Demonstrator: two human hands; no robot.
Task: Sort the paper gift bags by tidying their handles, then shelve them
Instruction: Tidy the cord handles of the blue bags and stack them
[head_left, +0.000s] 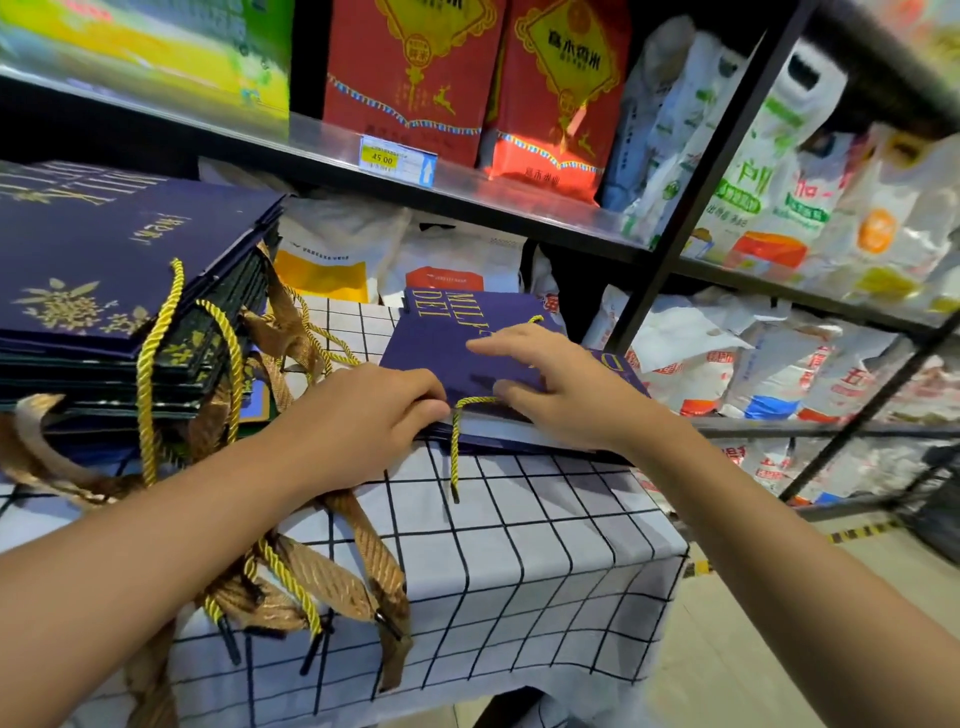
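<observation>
**A:** Navy paper gift bag (457, 338), gold lettering, lies flat on the checked tablecloth (545, 545), near the table's right edge. Position confirmed?

**B:** Confirmed. It sits on top of a thin pile of similar flat bags. Its yellow cord handle (456, 441) comes out at the near edge and hangs down over the cloth.

**A:** Left hand (363, 415)?

**B:** Fingers curled at the bag's near edge, right where the cord emerges. Whether they actually pinch the cord, I cannot tell; the knuckles hide the fingertips.

**A:** Right hand (550, 379)?

**B:** Spread, palm down on the bag's face. Index finger points left across the lettering, thumb lies beside the cord loop at the near edge.

**A:** Other stock?

**B:** Tall stack of navy bags (104, 270) on the left of the table, well apart from the one being handled. Yellow cords and brown ribbon handles (363, 566) spill from it over the table front. Behind, a black shelf (519, 202) carries red packages (415, 78) and a yellow price tag (382, 158); white sacks (779, 156) fill the right-hand shelves.
</observation>
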